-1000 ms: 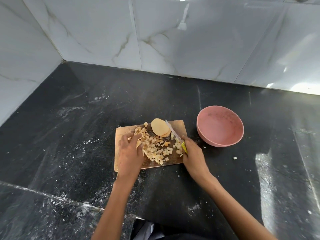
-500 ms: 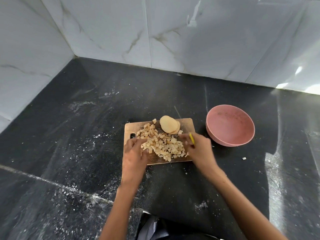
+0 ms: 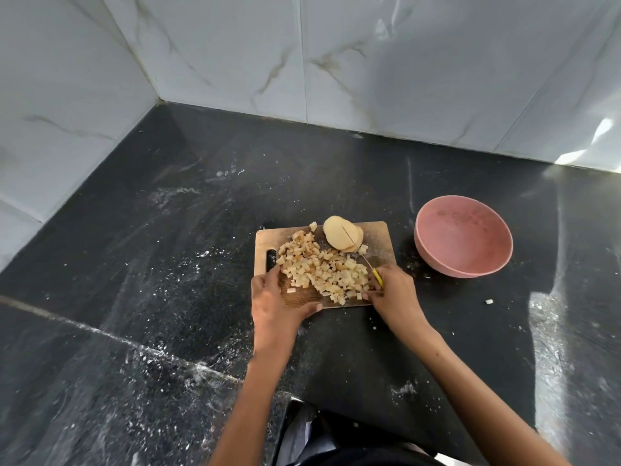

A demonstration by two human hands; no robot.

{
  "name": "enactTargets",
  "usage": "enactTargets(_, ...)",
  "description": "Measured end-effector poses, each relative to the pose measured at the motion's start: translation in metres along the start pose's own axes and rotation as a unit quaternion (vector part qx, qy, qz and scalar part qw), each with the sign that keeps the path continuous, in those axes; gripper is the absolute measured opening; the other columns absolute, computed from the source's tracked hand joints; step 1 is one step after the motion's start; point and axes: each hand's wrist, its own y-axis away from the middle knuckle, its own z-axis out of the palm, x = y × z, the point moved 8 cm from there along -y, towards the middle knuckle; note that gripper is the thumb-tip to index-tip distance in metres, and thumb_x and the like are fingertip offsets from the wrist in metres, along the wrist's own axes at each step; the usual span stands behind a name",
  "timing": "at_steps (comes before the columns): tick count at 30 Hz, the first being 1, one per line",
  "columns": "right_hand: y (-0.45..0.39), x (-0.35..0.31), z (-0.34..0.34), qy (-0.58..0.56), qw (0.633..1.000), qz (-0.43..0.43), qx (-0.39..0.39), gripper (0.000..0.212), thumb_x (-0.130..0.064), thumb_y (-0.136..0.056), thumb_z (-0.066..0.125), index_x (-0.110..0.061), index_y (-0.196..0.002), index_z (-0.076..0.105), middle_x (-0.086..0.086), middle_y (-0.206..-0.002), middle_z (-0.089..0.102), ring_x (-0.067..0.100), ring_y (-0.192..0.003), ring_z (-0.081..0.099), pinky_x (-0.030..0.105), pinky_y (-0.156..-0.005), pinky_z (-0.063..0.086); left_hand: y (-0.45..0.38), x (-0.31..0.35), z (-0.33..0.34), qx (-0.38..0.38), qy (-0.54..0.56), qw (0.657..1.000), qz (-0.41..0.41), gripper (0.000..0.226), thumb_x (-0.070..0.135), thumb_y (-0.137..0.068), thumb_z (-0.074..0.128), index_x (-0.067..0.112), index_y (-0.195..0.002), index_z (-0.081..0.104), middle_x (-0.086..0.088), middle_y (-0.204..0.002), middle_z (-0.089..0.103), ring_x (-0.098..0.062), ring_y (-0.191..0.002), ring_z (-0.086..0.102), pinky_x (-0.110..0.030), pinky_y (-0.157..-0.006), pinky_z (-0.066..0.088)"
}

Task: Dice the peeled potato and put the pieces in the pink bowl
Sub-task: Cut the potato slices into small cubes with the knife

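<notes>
Pink bowl (image 3: 463, 241) empty, right of board (image 3: 376, 230). Left hand (image 3: 274, 299) open beside potato cubes (image 3: 322, 270); right hand (image 3: 391, 290) grips knife (image 3: 375, 273). Risk: cubes spilling over board's near edge.

Light: daylight entered from the right, glaring on the wall tiles (image 3: 601, 142).
Shadows: soft.
Distortion: wide-angle bending at frame edges.
Focus: mildly soft.

Home kitchen: black stone worktop (image 3: 168, 264) in a corner of marble-look wall tiles (image 3: 403, 62), chopping board (image 3: 376, 233) with diced potato (image 3: 322, 267), pink bowl (image 3: 433, 253).
</notes>
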Motion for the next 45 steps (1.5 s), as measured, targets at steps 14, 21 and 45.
enactTargets(14, 0.016, 0.004, -0.007, -0.084, 0.995, 0.056, 0.006, 0.026, -0.017, -0.067, 0.086, -0.017, -0.068, 0.06, 0.001, -0.074, 0.065, 0.016, -0.073, 0.062, 0.035, -0.07, 0.053, 0.014, 0.014, 0.017, 0.036, 0.085, 0.995, 0.039, 0.072, 0.02, -0.064, 0.089, 0.018, -0.118, 0.041, 0.0, -0.12, 0.035, -0.008, -0.102, 0.037, -0.029, -0.091, 0.037)
enactTargets(21, 0.007, -0.029, 0.015, -0.083, 0.995, 0.012, 0.053, 0.022, -0.013, -0.073, 0.081, -0.01, -0.077, 0.059, 0.0, -0.079, 0.058, 0.016, -0.077, 0.054, 0.026, -0.064, 0.039, 0.01, 0.014, 0.018, 0.065, 0.11, 0.989, 0.077, 0.047, 0.013, -0.074, 0.082, 0.016, -0.108, 0.05, 0.004, -0.109, 0.039, -0.007, -0.093, 0.044, -0.019, -0.08, 0.043)
enactTargets(45, 0.018, -0.033, -0.003, -0.135, 0.987, 0.002, 0.082, 0.036, -0.013, -0.085, 0.068, -0.012, -0.058, 0.045, 0.01, -0.072, 0.067, 0.023, -0.078, 0.066, 0.042, -0.068, 0.051, 0.013, 0.027, 0.007, 0.065, 0.042, 0.979, 0.19, 0.016, 0.017, -0.091, 0.065, 0.017, -0.107, 0.067, 0.005, -0.114, 0.053, -0.011, -0.111, 0.048, -0.002, -0.088, 0.029)
